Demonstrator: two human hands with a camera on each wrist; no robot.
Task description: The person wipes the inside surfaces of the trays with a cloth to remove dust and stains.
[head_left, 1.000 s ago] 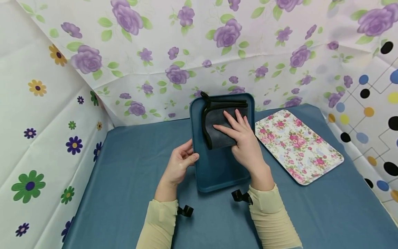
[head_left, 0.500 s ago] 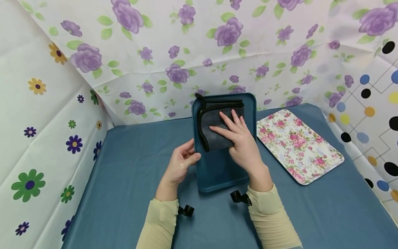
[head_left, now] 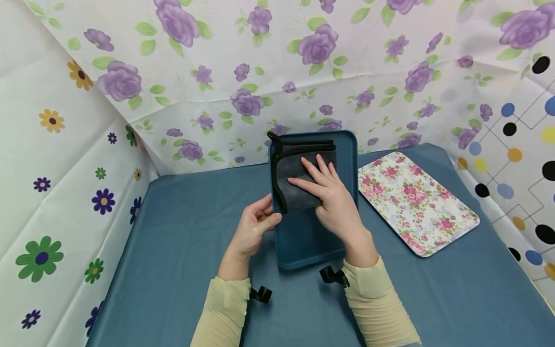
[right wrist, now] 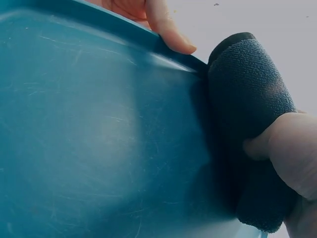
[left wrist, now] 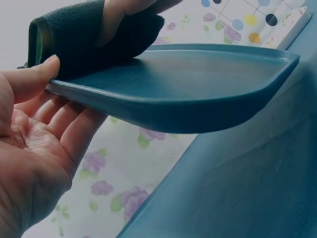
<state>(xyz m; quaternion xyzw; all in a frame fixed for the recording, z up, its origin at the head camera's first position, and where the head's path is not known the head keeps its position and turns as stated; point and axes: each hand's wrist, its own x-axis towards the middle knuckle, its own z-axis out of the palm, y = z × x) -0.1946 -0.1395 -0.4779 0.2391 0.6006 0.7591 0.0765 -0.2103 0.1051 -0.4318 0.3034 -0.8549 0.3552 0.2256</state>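
A dark blue rectangular tray (head_left: 310,236) with a raised rim is held tilted above the table. My left hand (head_left: 251,229) grips its left edge, thumb over the rim and fingers beneath, as the left wrist view shows. On the tray's upper part lies a folded dark grey cleaning cloth (head_left: 295,176) with black edging and a small hanging loop. My right hand (head_left: 331,197) holds this cloth against the tray, fingers spread over it. In the right wrist view, the thumb (right wrist: 257,146) presses into the cloth's rolled fold. Fine scratches mark the tray's surface (right wrist: 74,124).
A white tray or board with pink flowers (head_left: 416,205) lies on the blue-covered table (head_left: 191,250) to the right. Flower-printed sheets (head_left: 260,72) hang behind and at the left, a dotted one (head_left: 511,159) at the right. Black wrist mounts (head_left: 260,294) stick out from both cuffs.
My right hand has slid the cloth leftwards across the tray to its left rim. The tray has shifted very slightly right, with my left hand keeping its grip.
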